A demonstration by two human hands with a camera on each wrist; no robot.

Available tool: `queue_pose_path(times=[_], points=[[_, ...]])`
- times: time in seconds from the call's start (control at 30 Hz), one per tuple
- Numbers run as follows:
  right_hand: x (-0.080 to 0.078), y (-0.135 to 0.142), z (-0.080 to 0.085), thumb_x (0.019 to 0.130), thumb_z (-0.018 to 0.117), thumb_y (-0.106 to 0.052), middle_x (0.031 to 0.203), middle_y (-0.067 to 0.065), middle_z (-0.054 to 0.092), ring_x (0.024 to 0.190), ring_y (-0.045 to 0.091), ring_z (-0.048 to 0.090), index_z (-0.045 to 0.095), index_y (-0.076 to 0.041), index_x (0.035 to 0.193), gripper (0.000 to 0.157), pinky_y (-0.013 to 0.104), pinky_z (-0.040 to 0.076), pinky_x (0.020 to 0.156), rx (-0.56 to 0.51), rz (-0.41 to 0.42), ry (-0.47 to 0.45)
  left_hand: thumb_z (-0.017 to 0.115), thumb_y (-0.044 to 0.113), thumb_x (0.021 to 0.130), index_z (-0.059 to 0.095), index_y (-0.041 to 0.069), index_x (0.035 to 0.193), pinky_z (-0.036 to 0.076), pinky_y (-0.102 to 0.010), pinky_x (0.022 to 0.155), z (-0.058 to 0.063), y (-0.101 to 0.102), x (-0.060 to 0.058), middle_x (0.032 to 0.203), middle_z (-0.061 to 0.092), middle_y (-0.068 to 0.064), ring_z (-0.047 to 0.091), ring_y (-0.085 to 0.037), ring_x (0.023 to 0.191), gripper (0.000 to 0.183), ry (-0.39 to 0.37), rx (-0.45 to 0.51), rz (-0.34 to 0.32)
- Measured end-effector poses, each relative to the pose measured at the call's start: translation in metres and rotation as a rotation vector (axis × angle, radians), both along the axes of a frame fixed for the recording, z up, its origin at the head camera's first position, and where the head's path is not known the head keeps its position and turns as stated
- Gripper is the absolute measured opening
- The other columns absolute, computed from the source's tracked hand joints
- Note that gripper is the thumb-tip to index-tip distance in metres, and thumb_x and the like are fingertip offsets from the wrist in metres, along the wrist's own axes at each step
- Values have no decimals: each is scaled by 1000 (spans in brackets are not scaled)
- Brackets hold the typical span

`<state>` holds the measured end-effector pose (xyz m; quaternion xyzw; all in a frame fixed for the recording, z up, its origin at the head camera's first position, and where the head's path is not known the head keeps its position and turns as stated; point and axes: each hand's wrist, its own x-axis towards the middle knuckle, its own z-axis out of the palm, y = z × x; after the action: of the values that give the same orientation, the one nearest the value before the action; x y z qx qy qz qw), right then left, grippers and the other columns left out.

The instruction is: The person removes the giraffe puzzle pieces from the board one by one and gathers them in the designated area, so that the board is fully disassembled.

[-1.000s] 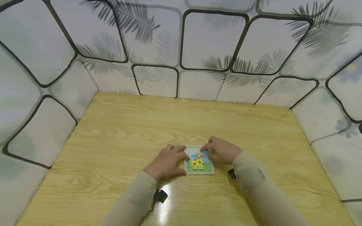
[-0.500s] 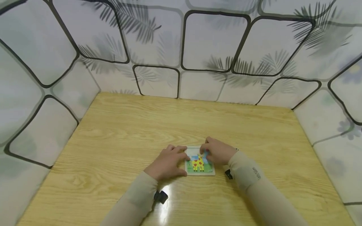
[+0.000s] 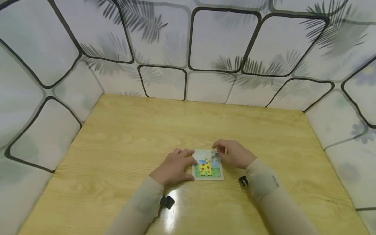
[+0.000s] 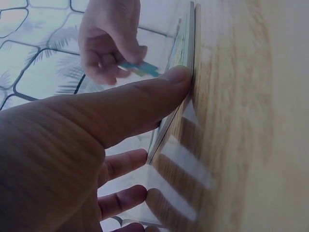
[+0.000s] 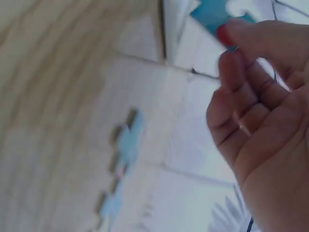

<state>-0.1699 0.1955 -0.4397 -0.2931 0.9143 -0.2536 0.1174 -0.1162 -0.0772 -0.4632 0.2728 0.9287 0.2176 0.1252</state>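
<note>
A small jigsaw board (image 3: 209, 178) with a yellow giraffe picture lies on the table. Its lower part shows the giraffe on green and blue, while the upper strip is pale and bare. My left hand (image 3: 174, 167) rests along the board's left side, fingers spread, with the thumb (image 4: 169, 84) touching the edge in the left wrist view. Above the board's upper right corner, my right hand (image 3: 234, 154) pinches a blue jigsaw piece (image 5: 212, 17) between thumb and fingertips. A touch of red shows on that piece beside the thumb.
Several loose light-blue jigsaw pieces (image 5: 128, 145) lie on the wooden table (image 3: 141, 130) in the right wrist view, blurred. Patterned fabric walls (image 3: 164, 83) enclose the table at the back and both sides. Each wrist carries a small black camera (image 3: 167, 202).
My right hand has drawn back from beside the giraffe's head, up and to the right, with the blue piece now visible in its fingertips. My left hand has stayed put.
</note>
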Motion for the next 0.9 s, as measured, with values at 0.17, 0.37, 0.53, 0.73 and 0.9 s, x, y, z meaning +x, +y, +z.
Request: queue_pose_path(times=[0.17, 0.37, 0.53, 0.73, 0.9], points=[[-2, 37, 13, 97, 67, -15, 93, -7, 66, 85, 12, 59, 71, -15, 108, 11, 37, 51, 75, -50, -117, -9, 81, 44, 82, 68, 25, 129, 35, -49, 106, 1, 0, -2, 157, 41, -2, 41, -27, 130, 52, -7, 4, 0], [-4, 87, 22, 100, 64, -21, 109, 3, 71, 101, 23, 65, 71, -9, 116, 22, 46, 53, 86, 23, -219, -112, 81, 42, 83, 69, 23, 127, 36, -49, 104, 2, 1, 1, 157, 42, -4, 42, -27, 129, 49, -25, 29, -3], [-6, 107, 23, 99, 63, -15, 107, 5, 71, 98, 25, 65, 73, -7, 112, 19, 48, 53, 83, 135, -253, -204, 81, 42, 83, 69, 22, 126, 37, -48, 102, 4, 1, 0, 156, 42, -4, 42, -26, 127, 49, -5, 29, -5], [-7, 109, 12, 97, 63, -10, 100, 7, 72, 94, 25, 66, 73, -3, 107, 16, 48, 53, 83, 210, -283, -208, 82, 41, 83, 68, 22, 127, 37, -48, 102, 6, 1, 0, 156, 42, -4, 42, -27, 127, 50, -17, 29, -4], [-9, 109, 5, 96, 62, -6, 102, 11, 71, 98, 31, 65, 72, -1, 107, 15, 50, 52, 84, 239, -288, -194, 82, 41, 82, 68, 20, 125, 37, -48, 102, 5, 1, -1, 156, 42, -5, 42, -28, 127, 50, -18, 24, -6]])
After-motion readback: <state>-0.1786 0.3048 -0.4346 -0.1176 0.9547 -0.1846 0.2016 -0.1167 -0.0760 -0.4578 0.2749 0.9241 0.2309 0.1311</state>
